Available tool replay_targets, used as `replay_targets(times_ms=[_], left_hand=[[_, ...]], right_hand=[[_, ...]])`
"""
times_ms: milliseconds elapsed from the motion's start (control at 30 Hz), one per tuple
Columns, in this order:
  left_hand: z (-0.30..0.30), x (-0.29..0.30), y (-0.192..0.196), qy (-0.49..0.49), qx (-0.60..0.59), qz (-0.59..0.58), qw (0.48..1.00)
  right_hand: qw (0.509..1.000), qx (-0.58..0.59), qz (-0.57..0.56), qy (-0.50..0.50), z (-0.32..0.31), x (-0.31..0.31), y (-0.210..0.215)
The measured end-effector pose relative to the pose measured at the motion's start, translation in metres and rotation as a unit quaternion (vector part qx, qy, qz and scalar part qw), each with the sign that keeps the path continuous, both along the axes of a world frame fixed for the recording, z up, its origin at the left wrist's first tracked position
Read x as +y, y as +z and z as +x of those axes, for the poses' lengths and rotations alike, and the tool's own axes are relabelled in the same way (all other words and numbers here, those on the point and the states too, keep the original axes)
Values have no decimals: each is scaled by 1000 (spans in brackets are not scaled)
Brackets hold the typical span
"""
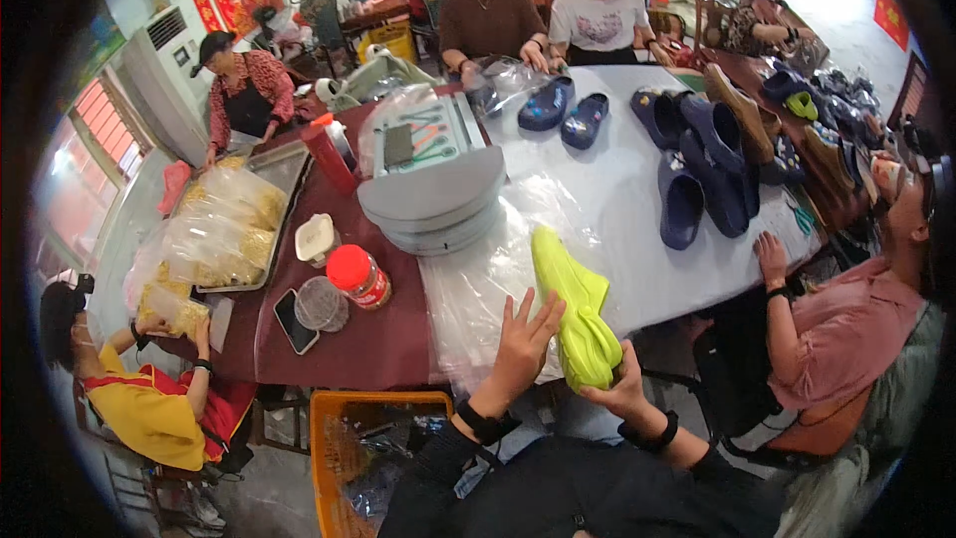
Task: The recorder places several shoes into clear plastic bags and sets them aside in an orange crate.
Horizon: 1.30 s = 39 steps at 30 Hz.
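Note:
A lime-green moulded shoe [578, 319] is held up over the near edge of the white table, one end pointing away from me. My right hand [619, 387] grips its near end, thumb along the side. Beside it, my left hand [520, 341] is open with its fingers spread; the fingertips reach the shoe's left side, and whether they press on it I cannot tell. Under and beyond the shoe lies a pile of clear plastic bags [473, 304]. Dark wristbands are on both my wrists.
Navy clogs [586, 122] stand across the white table [637, 189]. Left of the bags are a grey stacked case [433, 204], a red-lidded jar [358, 277] and a phone [296, 322]. An orange crate [329, 458] stands below the table's edge. Co-workers sit around.

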<state>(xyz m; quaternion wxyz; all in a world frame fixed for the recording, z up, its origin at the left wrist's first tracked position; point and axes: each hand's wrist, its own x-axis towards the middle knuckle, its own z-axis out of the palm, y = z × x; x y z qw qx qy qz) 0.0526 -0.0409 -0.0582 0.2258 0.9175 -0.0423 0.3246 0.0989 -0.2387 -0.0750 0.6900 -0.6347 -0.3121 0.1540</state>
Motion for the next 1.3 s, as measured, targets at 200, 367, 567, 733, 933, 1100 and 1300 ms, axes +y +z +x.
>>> replay_targets(times_ms=[200,367,567,733,933,1100,1300], left_hand=[[2,-17,6,-23,25,-32,999],[1,-26,-12,-58,5,-27,998],[-5,-36,0,-104,10,-20,994],[-3,-35,-24,136,-45,-171,975],[5,-11,-74,70,60,-522,848],[20,-3,-79,82,101,-549,826],[27,11,-86,123,71,-565,813]], right_hand=[[991,-100,-80,-30,4,-20,-11],[988,-125,-73,-52,-6,-23,-8],[993,-26,33,-111,-5,-16,-22],[987,-42,75,-135,-5,1,-18],[991,0,63,-117,-2,27,-27],[993,-18,8,-117,1,37,-51],[993,-75,-12,-92,-1,41,-45]])
